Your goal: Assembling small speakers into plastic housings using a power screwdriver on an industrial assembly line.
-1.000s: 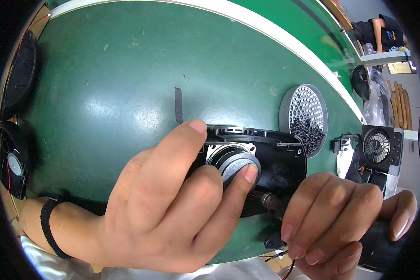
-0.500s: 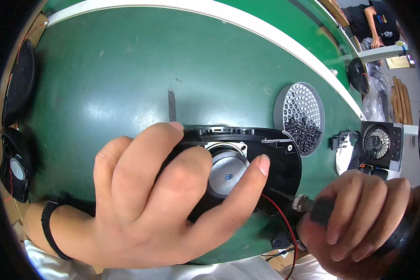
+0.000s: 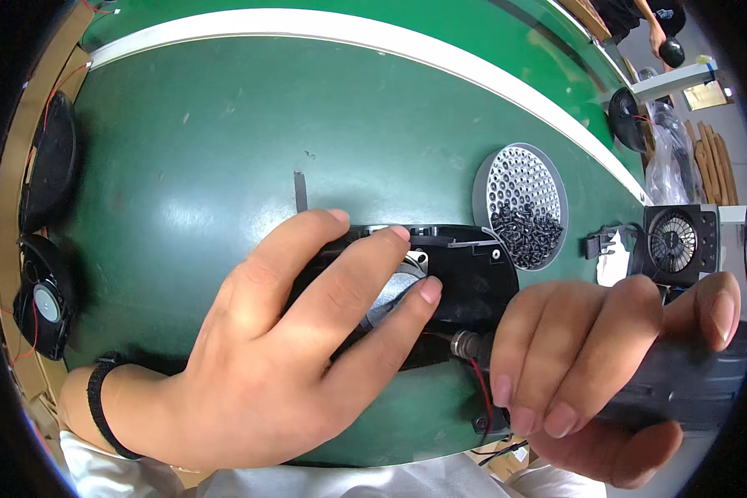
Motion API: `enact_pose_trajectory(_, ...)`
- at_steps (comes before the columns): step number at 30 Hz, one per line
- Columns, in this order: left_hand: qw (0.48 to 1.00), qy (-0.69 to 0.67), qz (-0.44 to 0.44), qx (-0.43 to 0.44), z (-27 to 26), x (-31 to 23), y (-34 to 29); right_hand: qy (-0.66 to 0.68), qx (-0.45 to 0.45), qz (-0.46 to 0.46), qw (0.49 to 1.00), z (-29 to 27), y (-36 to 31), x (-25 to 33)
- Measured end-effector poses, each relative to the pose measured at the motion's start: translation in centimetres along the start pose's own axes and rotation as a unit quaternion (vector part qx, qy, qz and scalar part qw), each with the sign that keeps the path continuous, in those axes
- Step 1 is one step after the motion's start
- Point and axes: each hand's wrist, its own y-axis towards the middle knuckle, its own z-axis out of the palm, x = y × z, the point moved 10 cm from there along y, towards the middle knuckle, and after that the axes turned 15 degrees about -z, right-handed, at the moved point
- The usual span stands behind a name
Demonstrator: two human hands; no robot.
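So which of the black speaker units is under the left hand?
The black panel at centre, its silver cone under the left hand; the others lie untouched at the table's left edge.

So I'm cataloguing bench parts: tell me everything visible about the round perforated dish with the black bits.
The round perforated dish is a shallow grey tray, seemingly metal, dotted with small holes. It lies flat on the green table, right of centre. A heap of small black screws fills its lower half. Neither hand touches it.

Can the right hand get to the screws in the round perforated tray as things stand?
Probably not at once: the right hand is wrapped around a dark power screwdriver. The path to the screws in the tray looks free, just beyond the black speaker housing.
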Motion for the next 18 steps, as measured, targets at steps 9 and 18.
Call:
enact_pose_trajectory(9, 1.000, -0.001, -0.004, -0.020, -0.1, 0.0, -0.2, 0.046, 0.061, -0.022, 0.997, 0.1, 0.6, 3.5)
enact_pose_trajectory(18, 0.999, -0.027, -0.035, -0.021, -1.0, 0.2, 0.3, -0.073, -0.076, -0.047, 0.993, -1.7, -0.2, 4.6)
